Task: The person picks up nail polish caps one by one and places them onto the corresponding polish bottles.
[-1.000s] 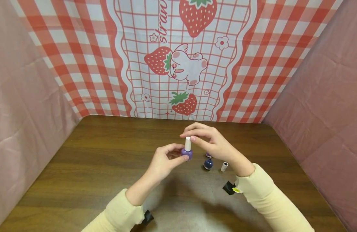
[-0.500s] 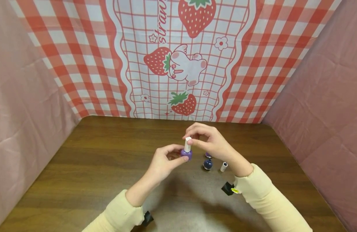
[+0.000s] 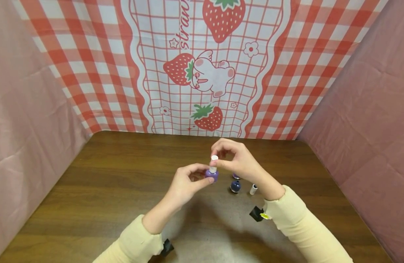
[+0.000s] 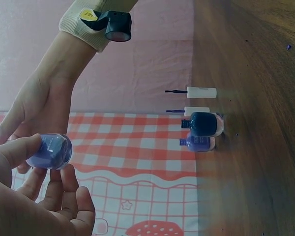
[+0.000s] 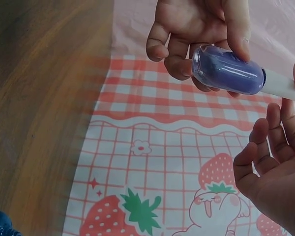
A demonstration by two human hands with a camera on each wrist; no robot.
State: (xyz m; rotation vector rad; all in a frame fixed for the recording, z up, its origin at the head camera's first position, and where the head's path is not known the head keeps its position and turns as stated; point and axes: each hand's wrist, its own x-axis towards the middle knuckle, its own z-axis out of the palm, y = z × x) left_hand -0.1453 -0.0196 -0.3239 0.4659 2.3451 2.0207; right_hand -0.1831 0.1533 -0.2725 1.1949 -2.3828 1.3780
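My left hand [image 3: 185, 182] pinches a small nail polish bottle [image 3: 212, 175] of purple polish between thumb and fingers, up above the table. Its white cap [image 5: 279, 84] is on the neck, and my right hand [image 3: 238, 157] pinches that cap with thumb and index finger. In the right wrist view the other fingers of the right hand are spread loosely below the cap. An uncapped dark blue nail polish bottle [image 3: 235, 186] stands on the table below the right hand. Behind it is an uncapped purple bottle [image 4: 198, 142], partly hidden by that hand in the head view.
Two white brush caps, a nearer one [image 4: 201, 92] and a farther one [image 4: 196, 110], stand with brushes pointing up beside the open bottles. The wooden table [image 3: 123, 168] ends at a red checked strawberry cloth [image 3: 202, 120]. Pink cloths [image 3: 359, 120] hang at both sides.
My right thumb and index finger have come down onto the white cap and now pinch it, the other fingers curling in. The left hand and bottle have stayed nearly still.
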